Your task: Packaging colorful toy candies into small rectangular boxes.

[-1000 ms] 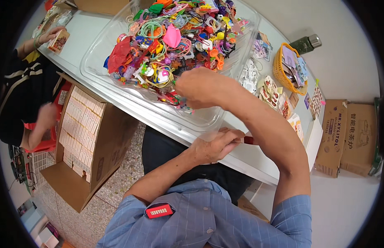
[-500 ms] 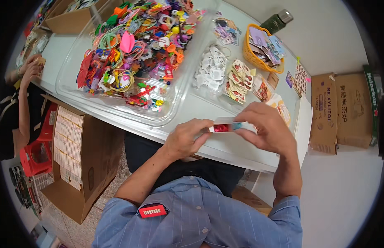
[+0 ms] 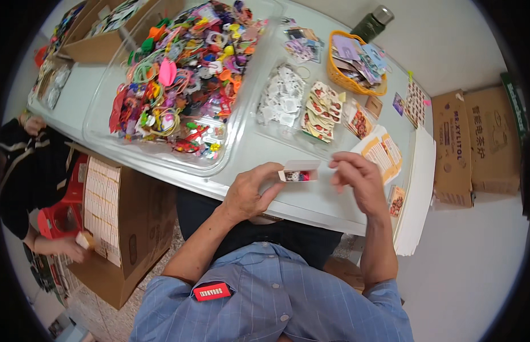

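White table (image 3: 310,196) runs from 10 to 3 o'clock. Pale smooth floor (image 3: 476,273) at 4 o'clock, speckled tile floor (image 3: 96,316) at 7. Brown cardboard boxes (image 3: 476,142) stand at 3 o'clock; an open carton (image 3: 133,228) stands under the table edge at 8. Even, soft light.

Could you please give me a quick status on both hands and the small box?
Left hand pinches small white box, open end facing right. Right hand empty, just beside it. Nothing between them.
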`<state>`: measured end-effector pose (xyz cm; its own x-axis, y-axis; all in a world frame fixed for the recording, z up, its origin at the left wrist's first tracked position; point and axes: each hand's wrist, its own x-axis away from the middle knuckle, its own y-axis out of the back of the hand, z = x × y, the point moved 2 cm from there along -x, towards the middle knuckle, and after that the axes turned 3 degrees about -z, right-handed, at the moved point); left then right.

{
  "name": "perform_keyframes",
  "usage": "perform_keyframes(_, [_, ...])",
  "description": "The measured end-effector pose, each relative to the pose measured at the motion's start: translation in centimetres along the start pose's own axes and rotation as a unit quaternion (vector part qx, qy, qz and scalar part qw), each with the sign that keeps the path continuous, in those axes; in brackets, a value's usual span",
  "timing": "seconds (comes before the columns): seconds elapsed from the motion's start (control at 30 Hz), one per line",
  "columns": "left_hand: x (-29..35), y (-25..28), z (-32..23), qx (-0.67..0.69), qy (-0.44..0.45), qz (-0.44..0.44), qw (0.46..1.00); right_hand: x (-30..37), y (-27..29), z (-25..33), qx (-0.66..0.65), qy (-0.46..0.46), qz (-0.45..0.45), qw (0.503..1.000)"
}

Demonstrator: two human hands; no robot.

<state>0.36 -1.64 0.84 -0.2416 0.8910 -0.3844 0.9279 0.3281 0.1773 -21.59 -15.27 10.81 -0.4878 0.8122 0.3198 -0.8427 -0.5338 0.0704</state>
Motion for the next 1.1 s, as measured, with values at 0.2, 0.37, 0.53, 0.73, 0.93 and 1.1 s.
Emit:
perform_keyframes(0.2, [-0.3, 0.4, -0.2, 0.022, 0.065, 0.037, 0.997, -1.8, -2.2, -3.3, -0.076, -0.046, 0.149, 0.985])
perform_keyframes(0.37, [-1.1, 1.2, -0.9, 0.239, 0.187, 0.099, 0.948, -1.9, -2.4, -4.1, -0.031, 0.014, 0.135, 0.99])
perform_keyframes(0.53, [-0.8, 0.0, -0.6, 0.314, 0.349, 0.058, 0.881, -1.8, -3.4, -5.4, -0.059, 0.06, 0.107, 0.991])
perform_keyframes(0.73, [-1.6, -0.8, -3.0, 0.2, 0.241, -0.017, 0.95, -0.9, -3.9, -5.6, -0.097, 0.14, 0.077, 0.982])
perform_keyframes(0.93, [-1.6, -0.3, -2.0, 0.217, 0.125, 0.029, 0.968, -1.2, -3.2, -5.7, -0.128, 0.192, 0.147, 0.962])
perform_keyframes(1.1, [-1.6, 0.4, -2.6, 0.211, 0.064, 0.059, 0.974, -1.1, -3.0, -5.5, -0.044, 0.24, 0.171, 0.955])
